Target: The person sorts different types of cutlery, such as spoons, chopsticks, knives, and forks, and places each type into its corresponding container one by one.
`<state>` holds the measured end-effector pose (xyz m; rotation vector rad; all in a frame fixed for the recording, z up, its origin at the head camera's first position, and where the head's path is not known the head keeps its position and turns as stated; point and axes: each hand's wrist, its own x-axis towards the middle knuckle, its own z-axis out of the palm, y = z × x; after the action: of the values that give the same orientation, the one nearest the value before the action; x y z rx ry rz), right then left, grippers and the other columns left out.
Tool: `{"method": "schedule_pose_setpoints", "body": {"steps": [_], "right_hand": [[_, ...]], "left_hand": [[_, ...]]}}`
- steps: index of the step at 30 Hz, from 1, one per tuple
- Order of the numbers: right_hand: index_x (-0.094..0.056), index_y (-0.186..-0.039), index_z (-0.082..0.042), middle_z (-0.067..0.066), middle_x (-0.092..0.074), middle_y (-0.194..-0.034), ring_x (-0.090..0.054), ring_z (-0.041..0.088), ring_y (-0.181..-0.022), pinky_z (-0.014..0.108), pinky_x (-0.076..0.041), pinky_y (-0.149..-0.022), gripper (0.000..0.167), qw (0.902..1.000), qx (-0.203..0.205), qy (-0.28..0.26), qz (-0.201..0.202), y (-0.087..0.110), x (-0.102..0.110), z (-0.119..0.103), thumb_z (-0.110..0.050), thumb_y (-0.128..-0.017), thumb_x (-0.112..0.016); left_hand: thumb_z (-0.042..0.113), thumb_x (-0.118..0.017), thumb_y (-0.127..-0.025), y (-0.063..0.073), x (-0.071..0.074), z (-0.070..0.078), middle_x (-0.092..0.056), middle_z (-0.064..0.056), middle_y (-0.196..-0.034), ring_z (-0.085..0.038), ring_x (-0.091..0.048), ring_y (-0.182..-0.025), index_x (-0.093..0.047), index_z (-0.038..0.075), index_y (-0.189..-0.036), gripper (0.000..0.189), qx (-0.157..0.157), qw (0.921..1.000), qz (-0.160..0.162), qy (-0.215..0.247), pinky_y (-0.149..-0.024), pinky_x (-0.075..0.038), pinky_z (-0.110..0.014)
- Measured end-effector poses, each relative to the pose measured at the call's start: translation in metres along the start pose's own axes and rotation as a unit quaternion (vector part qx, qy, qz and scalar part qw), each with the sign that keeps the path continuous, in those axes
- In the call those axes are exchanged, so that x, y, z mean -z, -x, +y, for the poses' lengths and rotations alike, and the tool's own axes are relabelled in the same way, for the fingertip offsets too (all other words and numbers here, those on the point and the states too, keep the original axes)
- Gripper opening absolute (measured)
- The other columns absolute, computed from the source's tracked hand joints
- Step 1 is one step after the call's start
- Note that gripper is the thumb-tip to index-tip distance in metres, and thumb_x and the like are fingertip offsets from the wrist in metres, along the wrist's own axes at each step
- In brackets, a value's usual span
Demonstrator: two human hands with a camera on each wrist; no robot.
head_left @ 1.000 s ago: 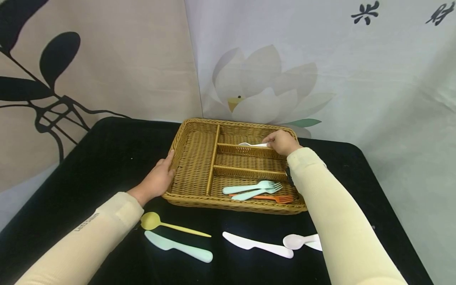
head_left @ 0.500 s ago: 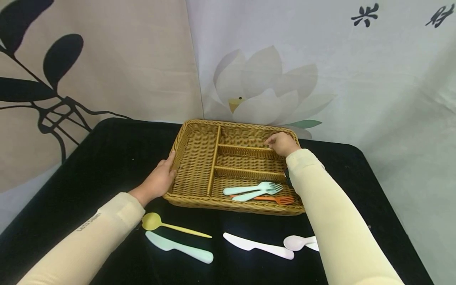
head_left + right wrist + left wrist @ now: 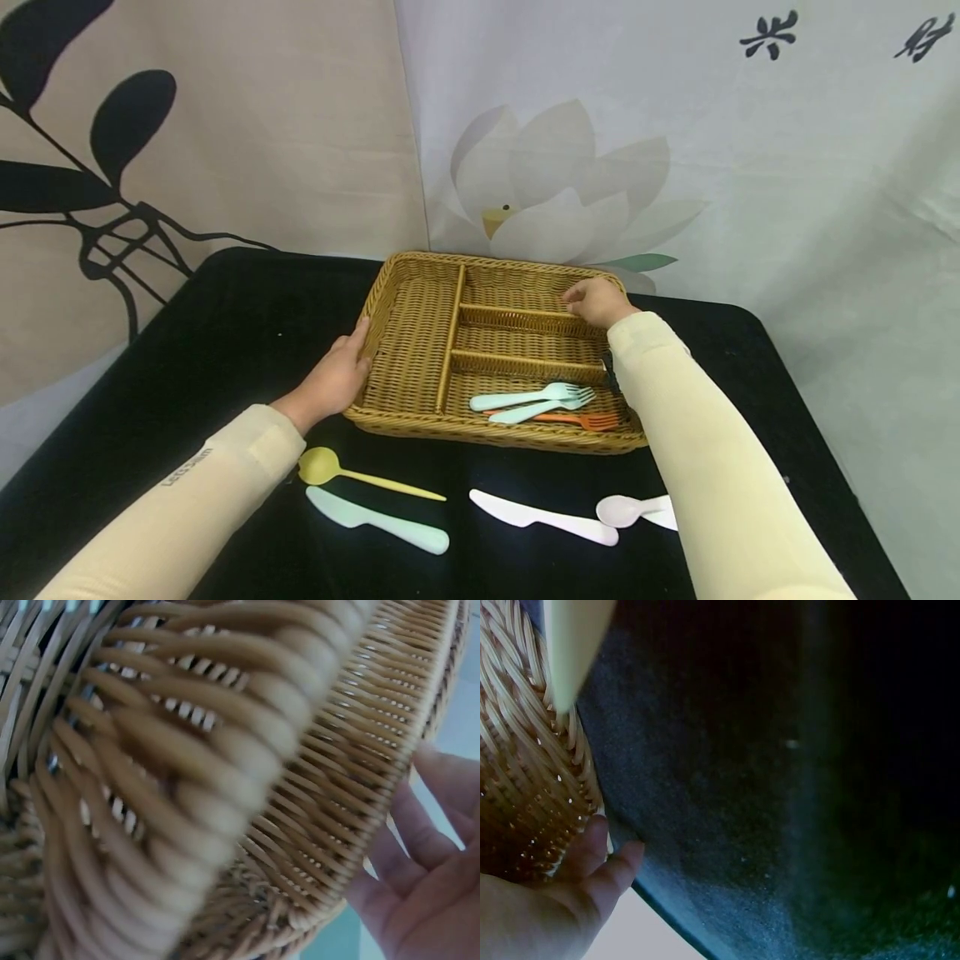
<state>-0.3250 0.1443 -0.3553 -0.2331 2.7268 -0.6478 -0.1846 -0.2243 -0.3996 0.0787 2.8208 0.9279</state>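
A divided wicker basket lies on the black-covered table in the head view. My left hand holds its left rim; in the left wrist view the fingers lie against the woven edge. Over the back right compartment, my right hand hovers with loosely bent fingers, and nothing shows between them. The right wrist view shows those fingers spread beside the rim. In the front right compartment lie two mint forks and an orange fork. The floor of the back right compartment is partly hidden by its divider.
In front of the basket lie a yellow spoon, a mint knife, a white knife and a pale pink spoon. Another white piece is partly under the right sleeve. A printed curtain hangs behind the table.
A second ago my right hand pinched a white utensil in the back right compartment; it has let go, and the utensil is out of sight. The left hand stays on the rim.
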Motion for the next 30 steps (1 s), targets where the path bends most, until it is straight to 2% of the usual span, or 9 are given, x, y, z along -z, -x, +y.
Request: {"method": "schedule_pose_setpoints", "body": {"steps": [6, 13, 20, 30], "right_hand": [[-0.056, -0.131, 0.001, 0.023, -0.055, -0.131, -0.052, 0.037, -0.119, 0.047, -0.046, -0.094, 0.035, 0.998, 0.041, -0.036, 0.033, 0.008, 0.006, -0.005, -0.008, -0.097, -0.056], [-0.055, -0.132, -0.001, 0.02, -0.056, -0.13, -0.05, 0.035, -0.122, 0.048, -0.043, -0.098, 0.036, 0.9908, 0.064, -0.092, 0.075, 0.02, 0.01, -0.014, -0.01, -0.098, -0.056], [-0.056, -0.134, -0.005, 0.016, -0.061, -0.124, -0.055, 0.031, -0.115, 0.046, -0.045, -0.093, 0.038, 0.9788, 0.081, -0.139, 0.127, 0.039, 0.01, -0.024, -0.016, -0.098, -0.058], [-0.056, -0.134, -0.011, 0.011, -0.064, -0.12, -0.056, 0.026, -0.113, 0.044, -0.046, -0.092, 0.039, 0.9563, 0.099, -0.216, 0.17, 0.075, 0.008, -0.042, -0.018, -0.096, -0.061]], "left_hand": [[0.01, -0.034, -0.103, 0.001, 0.001, 0.001, -0.033, -0.034, -0.136, -0.042, -0.044, -0.119, 0.001, 0.001, -0.154, 0.062, -0.001, 1.0, -0.003, -0.001, -0.101, -0.036, -0.057], [0.01, -0.035, -0.103, 0.0, 0.001, 0.0, -0.033, -0.036, -0.136, -0.043, -0.043, -0.12, -0.001, -0.001, -0.154, 0.062, -0.01, 0.9999, 0.002, -0.003, -0.102, -0.035, -0.057], [0.009, -0.034, -0.102, 0.002, 0.001, 0.0, -0.032, -0.037, -0.137, -0.045, -0.041, -0.122, -0.001, -0.002, -0.153, 0.062, -0.012, 0.9999, 0.004, -0.004, -0.103, -0.033, -0.058], [0.009, -0.033, -0.102, -0.001, 0.001, 0.0, -0.033, -0.037, -0.134, -0.043, -0.043, -0.117, -0.001, -0.003, -0.153, 0.061, -0.018, 0.9998, 0.004, -0.01, -0.102, -0.034, -0.058]]}}
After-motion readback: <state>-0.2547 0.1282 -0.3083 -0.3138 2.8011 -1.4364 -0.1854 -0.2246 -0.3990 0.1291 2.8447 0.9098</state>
